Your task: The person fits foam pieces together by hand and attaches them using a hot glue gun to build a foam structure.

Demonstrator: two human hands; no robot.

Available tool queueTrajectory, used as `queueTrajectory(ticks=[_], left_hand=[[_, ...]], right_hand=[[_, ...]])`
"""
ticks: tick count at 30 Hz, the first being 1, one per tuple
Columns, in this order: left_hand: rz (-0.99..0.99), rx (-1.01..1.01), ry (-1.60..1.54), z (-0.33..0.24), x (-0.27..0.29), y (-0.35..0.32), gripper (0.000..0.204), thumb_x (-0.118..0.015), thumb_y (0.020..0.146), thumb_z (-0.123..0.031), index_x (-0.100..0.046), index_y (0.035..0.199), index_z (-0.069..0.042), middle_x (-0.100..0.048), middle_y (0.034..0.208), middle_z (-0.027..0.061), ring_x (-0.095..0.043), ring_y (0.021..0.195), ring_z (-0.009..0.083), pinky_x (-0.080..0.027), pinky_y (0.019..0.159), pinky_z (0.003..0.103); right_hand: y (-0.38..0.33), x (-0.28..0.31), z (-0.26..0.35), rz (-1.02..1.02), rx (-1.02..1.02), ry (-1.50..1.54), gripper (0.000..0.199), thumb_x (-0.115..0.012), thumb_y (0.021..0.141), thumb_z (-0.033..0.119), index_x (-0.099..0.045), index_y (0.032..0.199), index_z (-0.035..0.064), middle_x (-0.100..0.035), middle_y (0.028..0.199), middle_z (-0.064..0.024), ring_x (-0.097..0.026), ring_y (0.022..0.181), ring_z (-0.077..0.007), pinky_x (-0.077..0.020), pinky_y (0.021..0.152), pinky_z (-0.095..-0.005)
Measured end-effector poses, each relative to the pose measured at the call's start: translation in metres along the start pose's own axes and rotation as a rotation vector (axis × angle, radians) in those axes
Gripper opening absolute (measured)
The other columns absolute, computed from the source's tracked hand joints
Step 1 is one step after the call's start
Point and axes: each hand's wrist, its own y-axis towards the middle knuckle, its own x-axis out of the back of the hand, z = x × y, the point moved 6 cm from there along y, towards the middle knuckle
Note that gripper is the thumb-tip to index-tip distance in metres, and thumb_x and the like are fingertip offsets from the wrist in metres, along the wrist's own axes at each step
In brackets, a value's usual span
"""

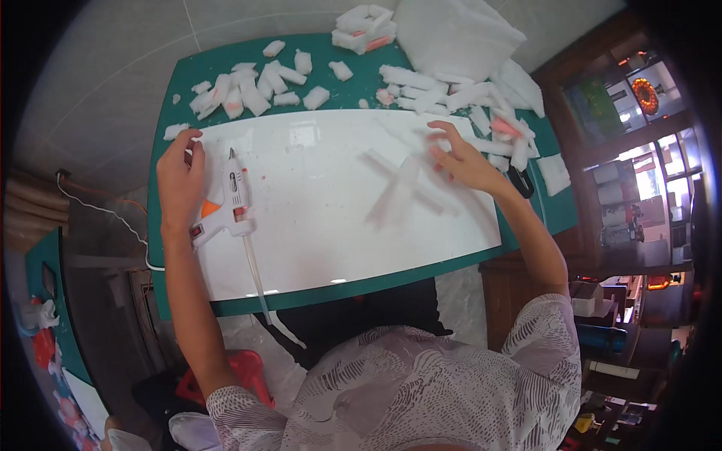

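My left hand point(182, 180) is at the left edge of the white board point(316, 248), fingers loosely bent and apart with nothing visible between them. A small white foam piece point(175, 131) lies just beyond its fingertips. Beside this hand, a white hot glue gun point(237, 188) with an orange trigger rests on the board, nozzle pointing away from me; a long glue stick point(256, 274) sticks out of its back. My right hand point(465, 159) hovers over the board's right side, fingers spread and holding nothing. Left of it are several white foam strips point(406, 188), crossed and blurred by motion.
Foam pieces point(256, 94) lie scattered along the far side of the green table point(248, 56). More strips point(421, 98) are heaped at the far right, near a stacked foam shape point(363, 30) and a big foam block point(459, 37). A black object point(520, 183) lies beyond my right forearm.
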Motion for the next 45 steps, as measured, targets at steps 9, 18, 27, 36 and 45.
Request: queueTrajectory(ticks=[9, 18, 27, 36, 45], left_hand=[[0.051, 0.043, 0.013, -0.014, -0.005, 0.003, 0.017, -0.058, 0.093, -0.006, -0.065, 0.108, -0.001, -0.065, 0.082, 0.0124, -0.055, 0.060, 0.0173, -0.046, 0.060, 0.033], [0.024, 0.036, 0.007, -0.009, -0.005, 0.001, 0.017, -0.060, 0.093, -0.008, -0.066, 0.107, -0.001, -0.066, 0.084, 0.0156, -0.058, 0.061, 0.0202, -0.047, 0.060, 0.034], [0.023, 0.007, 0.014, -0.005, -0.005, 0.004, 0.016, -0.061, 0.093, -0.007, -0.066, 0.107, -0.003, -0.067, 0.082, 0.0114, -0.056, 0.059, 0.0142, -0.046, 0.058, 0.029], [0.036, -0.011, 0.028, -0.001, -0.004, 0.003, 0.015, -0.061, 0.094, -0.008, -0.066, 0.107, -0.003, -0.068, 0.085, 0.0117, -0.056, 0.060, 0.0146, -0.046, 0.058, 0.029], [0.073, 0.052, -0.004, -0.011, -0.004, 0.000, 0.013, -0.060, 0.093, -0.007, -0.064, 0.104, -0.001, -0.067, 0.085, 0.0155, -0.056, 0.060, 0.0209, -0.047, 0.061, 0.034]], right_hand=[[-0.055, -0.084, 0.040, 0.031, 0.866, -1.202, 0.055, -0.059, 0.084, -0.001, -0.056, 0.138, 0.0119, -0.046, 0.149, -0.0157, -0.052, 0.129, -0.0339, -0.0478, 0.101, -0.0390], [-0.062, -0.099, 0.059, 0.037, 1.101, -1.226, 0.042, -0.072, 0.079, 0.013, -0.061, 0.119, 0.0084, -0.053, 0.143, -0.0118, -0.057, 0.122, -0.0316, -0.0496, 0.095, -0.0397], [-0.036, -0.099, 0.048, 0.045, 0.920, -1.177, 0.046, -0.074, 0.085, 0.019, -0.062, 0.128, 0.0070, -0.061, 0.129, -0.0104, -0.057, 0.119, -0.0284, -0.0425, 0.102, -0.0391], [-0.023, -0.095, 0.054, 0.274, 0.712, -0.980, 0.043, -0.074, 0.086, 0.021, -0.062, 0.124, 0.0054, -0.064, 0.112, -0.0124, -0.062, 0.107, -0.0305, -0.0492, 0.093, -0.0382], [-0.024, -0.102, 0.057, 0.128, 0.820, -0.763, 0.040, -0.072, 0.091, 0.029, -0.063, 0.124, 0.0092, -0.066, 0.113, -0.0111, -0.067, 0.094, -0.0299, -0.0554, 0.081, -0.0364]])
